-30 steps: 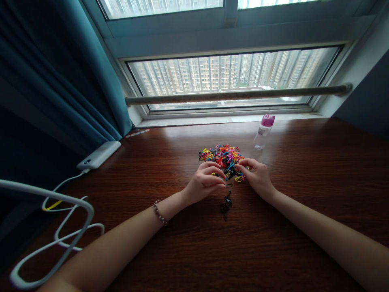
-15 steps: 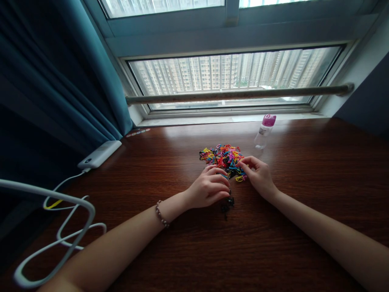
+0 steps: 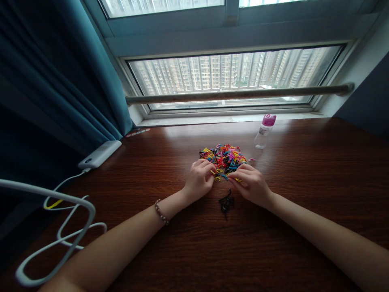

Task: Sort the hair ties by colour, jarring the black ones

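A heap of small multicoloured rubber bands [image 3: 227,156] lies on the brown wooden table. At the heap's near left edge is my left hand [image 3: 199,178], its fingers curled and closed beside some yellow bands; whatever they hold is too small to make out. My right hand [image 3: 252,182] pinches thumb and fingers together at the near right edge, with yellow and blue bands around the fingertips; what is in the pinch cannot be made out. Nearer to me, apart from the heap, a small cluster of black rubber bands [image 3: 226,202] sits between my forearms.
A clear bottle with a pink cap [image 3: 265,132] stands behind the heap to the right. On the left lie a white power bank [image 3: 100,154] and a looped white cable [image 3: 60,194]. Blue curtain [image 3: 91,73] and a window with a metal rail [image 3: 237,95] border the table.
My left hand has drawn left and its fingers have curled, uncovering the black cluster. My right hand has moved nearer and slightly left. A pink band now lies at the heap's right.
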Demonstrator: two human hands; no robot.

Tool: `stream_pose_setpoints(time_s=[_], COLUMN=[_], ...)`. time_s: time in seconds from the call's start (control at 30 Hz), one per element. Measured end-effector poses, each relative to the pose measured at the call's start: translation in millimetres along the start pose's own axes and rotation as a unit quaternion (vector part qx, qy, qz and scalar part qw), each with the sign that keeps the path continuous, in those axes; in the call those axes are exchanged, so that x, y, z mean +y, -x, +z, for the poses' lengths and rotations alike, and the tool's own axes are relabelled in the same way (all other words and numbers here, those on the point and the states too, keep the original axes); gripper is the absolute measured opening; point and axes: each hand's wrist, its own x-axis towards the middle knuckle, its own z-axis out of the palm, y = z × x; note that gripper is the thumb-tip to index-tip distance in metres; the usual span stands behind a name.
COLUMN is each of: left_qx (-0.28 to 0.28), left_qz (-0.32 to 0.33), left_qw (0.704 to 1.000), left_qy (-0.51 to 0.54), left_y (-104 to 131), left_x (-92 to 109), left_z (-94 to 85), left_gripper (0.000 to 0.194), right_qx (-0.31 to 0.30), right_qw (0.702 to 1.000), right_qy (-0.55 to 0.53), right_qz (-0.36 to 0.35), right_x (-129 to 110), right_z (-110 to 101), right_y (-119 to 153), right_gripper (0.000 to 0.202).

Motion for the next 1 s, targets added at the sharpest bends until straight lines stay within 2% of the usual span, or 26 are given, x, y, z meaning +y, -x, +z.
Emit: stream_pose_setpoints(time_s=[0.07,0.1,0.23,0.3,0.47,0.67,0.83,1.0], left_qx=[-0.006,-0.012,-0.030,-0.036,-0.050,-0.008,0.011,0.032], left_qz=[-0.014,-0.018,-0.038,-0.050,-0.076,-0.085,-0.109,-0.106], left_qw=[0.999,0.998,0.995,0.994,0.994,0.996,0.994,0.993], left_qy=[-0.043,-0.057,-0.087,-0.088,-0.063,-0.013,0.013,0.030], left_y=[0.8,1.0,0.7,0.2,-1.5,-4.0,-4.8,-3.3], left_x=[2.5,3.3,2.8,1.1,-1.5,-2.2,-2.2,-5.7], left_z=[-1.0,-1.2,0.7,2.0,2.5,2.7,1.9,3.0], left_gripper=[0.012,0.010,0.007,0.008,0.007,0.006,0.005,0.006], right_qx=[0.036,0.033,-0.026,-0.032,0.007,0.093,0.103,0.110], right_qw=[0.996,0.993,0.986,0.985,0.988,0.977,0.960,0.954], right_qy=[0.050,0.069,0.110,0.107,0.068,-0.050,-0.128,-0.154], right_qz=[0.065,0.088,0.124,0.133,0.140,0.187,0.229,0.232], right_x=[8.6,11.8,16.0,16.0,17.5,18.4,20.4,19.1], right_z=[1.3,1.7,2.1,2.3,3.1,2.4,3.5,2.8], right_y=[0.1,0.2,0.3,0.4,-0.4,-2.7,-2.6,-3.4], right_gripper=[0.009,0.007,0.018,0.016,0.016,0.013,0.015,0.017])
